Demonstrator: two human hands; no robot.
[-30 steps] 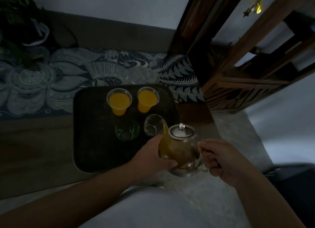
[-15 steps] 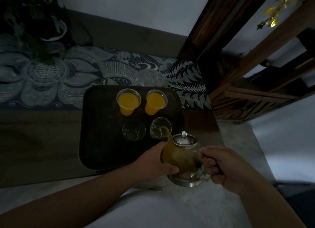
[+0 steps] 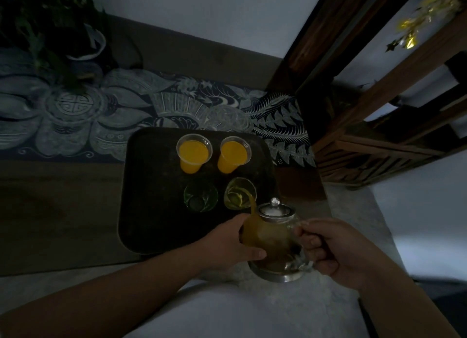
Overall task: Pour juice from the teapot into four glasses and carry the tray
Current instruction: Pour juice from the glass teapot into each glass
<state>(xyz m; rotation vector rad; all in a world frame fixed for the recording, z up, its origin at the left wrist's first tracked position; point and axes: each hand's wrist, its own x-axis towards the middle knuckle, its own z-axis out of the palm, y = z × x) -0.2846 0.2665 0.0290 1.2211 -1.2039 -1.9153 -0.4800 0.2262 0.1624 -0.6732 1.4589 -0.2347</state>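
A dark tray (image 3: pixel 151 198) lies on the table and carries several glasses. The two far glasses (image 3: pixel 194 152) (image 3: pixel 233 154) are full of orange juice. The near left glass (image 3: pixel 201 194) is greenish and holds no juice. A glass teapot (image 3: pixel 274 239) with a metal lid is tilted forward, and a thin stream of juice runs from its spout into the near right glass (image 3: pixel 240 193). My right hand (image 3: pixel 333 246) grips the teapot's handle. My left hand (image 3: pixel 235 241) presses against the teapot's left side.
A patterned dark blue cloth (image 3: pixel 75 115) covers the table behind the tray. A potted plant (image 3: pixel 50 26) stands at the far left. Wooden furniture (image 3: pixel 366 125) rises at the right. Pale stone floor (image 3: pixel 353 224) lies below the table's right end.
The teapot has tipped further forward and juice now streams into the near right glass. The view has drifted, so the tray sits more to the right and lower.
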